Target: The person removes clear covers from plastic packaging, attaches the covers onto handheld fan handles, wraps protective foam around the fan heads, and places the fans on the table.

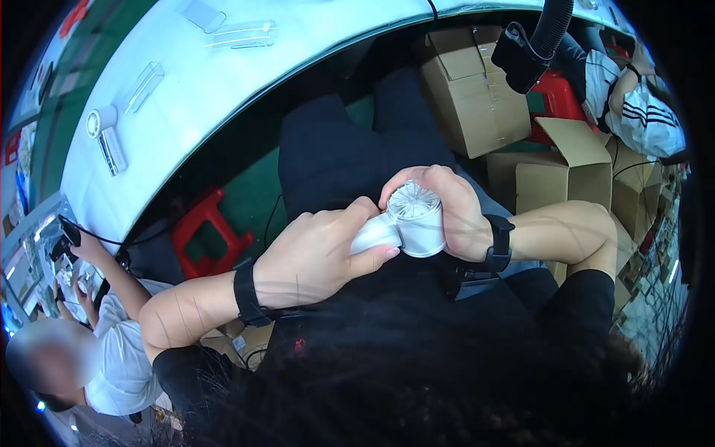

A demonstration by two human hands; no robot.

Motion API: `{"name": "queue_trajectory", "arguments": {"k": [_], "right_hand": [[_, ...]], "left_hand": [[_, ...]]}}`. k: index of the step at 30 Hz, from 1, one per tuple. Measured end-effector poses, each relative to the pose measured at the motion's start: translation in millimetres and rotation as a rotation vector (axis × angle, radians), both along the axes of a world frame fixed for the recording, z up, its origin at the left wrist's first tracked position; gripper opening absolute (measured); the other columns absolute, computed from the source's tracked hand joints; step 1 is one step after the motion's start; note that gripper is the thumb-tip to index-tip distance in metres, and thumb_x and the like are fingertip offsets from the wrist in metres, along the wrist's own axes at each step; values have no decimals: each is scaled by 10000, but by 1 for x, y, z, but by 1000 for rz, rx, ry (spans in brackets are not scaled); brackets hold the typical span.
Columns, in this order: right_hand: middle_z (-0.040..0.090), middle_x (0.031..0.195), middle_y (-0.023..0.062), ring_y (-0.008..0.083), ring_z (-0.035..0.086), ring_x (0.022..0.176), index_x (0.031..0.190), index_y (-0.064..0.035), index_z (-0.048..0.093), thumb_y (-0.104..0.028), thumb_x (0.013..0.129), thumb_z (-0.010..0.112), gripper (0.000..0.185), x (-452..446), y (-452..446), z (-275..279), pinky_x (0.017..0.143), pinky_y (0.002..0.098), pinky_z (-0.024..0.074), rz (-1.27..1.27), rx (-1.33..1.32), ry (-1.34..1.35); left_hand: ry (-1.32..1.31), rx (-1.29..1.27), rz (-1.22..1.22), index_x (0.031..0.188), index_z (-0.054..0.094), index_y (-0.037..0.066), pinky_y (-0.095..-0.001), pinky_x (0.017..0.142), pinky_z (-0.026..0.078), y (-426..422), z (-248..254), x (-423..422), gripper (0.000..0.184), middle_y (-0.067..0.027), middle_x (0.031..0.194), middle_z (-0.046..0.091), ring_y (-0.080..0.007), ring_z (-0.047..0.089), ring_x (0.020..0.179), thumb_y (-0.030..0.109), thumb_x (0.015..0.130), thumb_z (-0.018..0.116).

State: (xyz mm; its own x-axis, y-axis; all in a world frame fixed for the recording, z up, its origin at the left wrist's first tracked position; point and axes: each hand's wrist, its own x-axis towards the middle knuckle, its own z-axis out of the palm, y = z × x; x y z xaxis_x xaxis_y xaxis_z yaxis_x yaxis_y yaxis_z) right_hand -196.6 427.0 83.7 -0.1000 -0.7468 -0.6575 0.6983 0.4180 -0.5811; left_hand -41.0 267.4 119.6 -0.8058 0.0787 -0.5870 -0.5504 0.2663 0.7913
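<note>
A white handheld fan [422, 232] with a ribbed, silvery round face is held over my lap. My left hand [316, 249] is closed around its handle, the thumb lying along the near side. Around the far and right side of the fan's head curls my right hand [456, 205]; part of its fingers is hidden behind the head. A similar handheld fan [102, 123] rests on the white table at the left, beside a clear plastic case [144, 87].
The curved white table [186, 82] edges my lap. More clear plastic pieces [242, 34] lie on it. Cardboard boxes [477, 97] and a black hose [553, 30] are at the right. A red stool [208, 232] stands at the left. Other people [123, 365] sit on both sides.
</note>
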Motion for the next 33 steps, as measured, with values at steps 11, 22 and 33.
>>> {"name": "queue_trajectory", "arguments": {"k": [11, 22, 33], "right_hand": [[714, 858, 131, 190, 673, 775, 917, 27, 715, -340, 981, 386, 497, 6, -7, -23, 739, 309, 528, 87, 3, 36], [693, 877, 91, 142, 645, 815, 934, 8, 704, -243, 995, 494, 332, -7, -26, -29, 770, 278, 504, 307, -505, 205], [678, 854, 59, 113, 643, 775, 874, -36, 682, -299, 999, 504, 341, -15, -17, -42, 710, 269, 507, 233, 217, -75]], "left_hand": [[36, -46, 123, 1109, 525, 34, -471, 732, 556, 17, -24, 22, 413, -227, 877, 696, -420, 684, 841, 397, 954, 647], [-338, 1434, 239, 1407, 407, -25, -264, 547, 538, 11, -72, 49, 709, -144, 964, 636, -173, 646, 623, 579, 1048, 309], [-47, 263, 216, 1150, 532, 21, -329, 654, 542, 15, -36, 31, 463, -133, 862, 680, -231, 706, 742, 400, 939, 694]]}}
